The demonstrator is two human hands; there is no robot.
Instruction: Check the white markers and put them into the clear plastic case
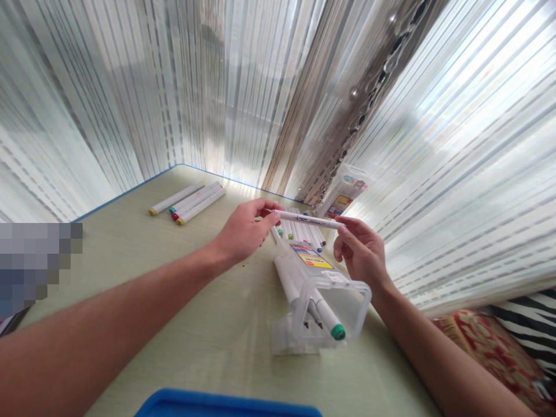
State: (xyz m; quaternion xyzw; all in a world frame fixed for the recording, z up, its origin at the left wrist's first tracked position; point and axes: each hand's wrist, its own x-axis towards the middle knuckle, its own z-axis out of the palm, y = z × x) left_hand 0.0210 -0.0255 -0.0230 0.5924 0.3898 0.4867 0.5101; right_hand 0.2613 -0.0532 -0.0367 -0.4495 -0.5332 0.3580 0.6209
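Observation:
I hold a white marker level above the table, one end in each hand. My left hand pinches its left end with closed fingers. My right hand grips its right end with fingertips. Just below lies a clear plastic marker case on its side, with a yellow and red label and a white marker with a green cap sticking out toward me. Several more white markers lie loose behind the case, under the held marker.
Several white markers with coloured caps lie at the far left of the pale green table. A second clear case stands against the striped sheer curtain. A blue tray edge shows at the near edge. Patterned cushions sit at right.

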